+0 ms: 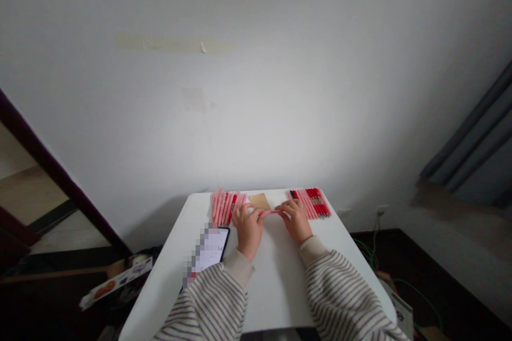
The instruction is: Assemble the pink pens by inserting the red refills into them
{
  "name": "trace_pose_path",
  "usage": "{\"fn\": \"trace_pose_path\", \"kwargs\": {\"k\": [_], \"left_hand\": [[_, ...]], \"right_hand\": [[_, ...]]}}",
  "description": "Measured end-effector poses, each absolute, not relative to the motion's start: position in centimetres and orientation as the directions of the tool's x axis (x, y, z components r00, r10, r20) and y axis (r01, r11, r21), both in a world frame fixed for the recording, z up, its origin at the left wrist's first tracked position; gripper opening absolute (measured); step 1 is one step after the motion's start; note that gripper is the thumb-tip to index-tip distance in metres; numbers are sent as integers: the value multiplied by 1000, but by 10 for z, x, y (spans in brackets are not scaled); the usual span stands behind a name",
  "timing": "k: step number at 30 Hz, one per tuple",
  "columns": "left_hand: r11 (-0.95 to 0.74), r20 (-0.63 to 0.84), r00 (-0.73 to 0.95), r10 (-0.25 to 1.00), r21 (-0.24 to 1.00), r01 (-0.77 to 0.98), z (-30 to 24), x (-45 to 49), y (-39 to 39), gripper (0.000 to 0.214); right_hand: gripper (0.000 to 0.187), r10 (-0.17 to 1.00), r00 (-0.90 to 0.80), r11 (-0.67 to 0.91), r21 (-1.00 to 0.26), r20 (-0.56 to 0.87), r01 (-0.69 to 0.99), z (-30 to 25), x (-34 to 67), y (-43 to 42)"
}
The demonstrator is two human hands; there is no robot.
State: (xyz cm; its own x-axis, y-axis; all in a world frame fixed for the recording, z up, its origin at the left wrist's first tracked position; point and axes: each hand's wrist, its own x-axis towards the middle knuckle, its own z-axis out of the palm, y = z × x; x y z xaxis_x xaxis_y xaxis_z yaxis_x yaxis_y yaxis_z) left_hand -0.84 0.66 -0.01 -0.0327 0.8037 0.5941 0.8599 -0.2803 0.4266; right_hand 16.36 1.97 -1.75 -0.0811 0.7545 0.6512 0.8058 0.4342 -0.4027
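Pink pen point(271, 212) is pinched near its ends by the left hand point(248, 226) and right hand point(295, 219), maybe for steadiness (other pens point(222, 209) lie near each hand).

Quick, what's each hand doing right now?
Left hand: closed, holding one end of a pink pen.
Right hand: closed, holding the pen's other end.
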Motion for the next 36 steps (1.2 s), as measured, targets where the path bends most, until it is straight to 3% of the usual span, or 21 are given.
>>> {"fn": "trace_pose_path", "kwargs": {"k": [21,36], "left_hand": [[-273,560,-17,829,431,860,1,-8,6,25],[-322,573,18,819,434,841,2,-7,6,14]], "right_hand": [[14,762,-89,461,-442,641,769,-17,164,20],[22,801,-78,447,-506,594,738,-19,165,22]]}}
